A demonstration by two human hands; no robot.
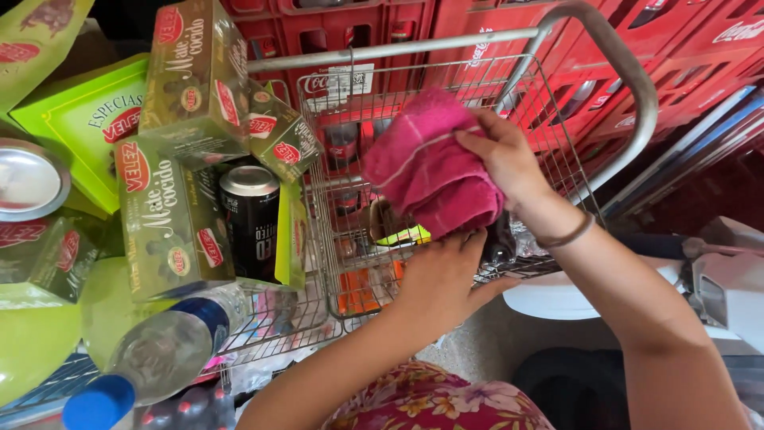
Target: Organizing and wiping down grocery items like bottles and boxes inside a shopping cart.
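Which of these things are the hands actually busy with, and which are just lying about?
In hand:
- folded pink cloth, gripped by the right hand
- wire shopping cart's child-seat basket, where the left hand reaches under the cloth

Lying about:
- green cardboard tea boxes
- black drink can
- clear blue-capped plastic bottle
- red plastic crates

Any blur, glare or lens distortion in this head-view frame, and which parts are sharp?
Head view: even daylight; the green boxes and pink cloth in the right hand are sharp; the clear bottle close to the lens is soft; glare on the silver can lid; the cart handle bows from wide-angle distortion; the left hand is slightly shaded.
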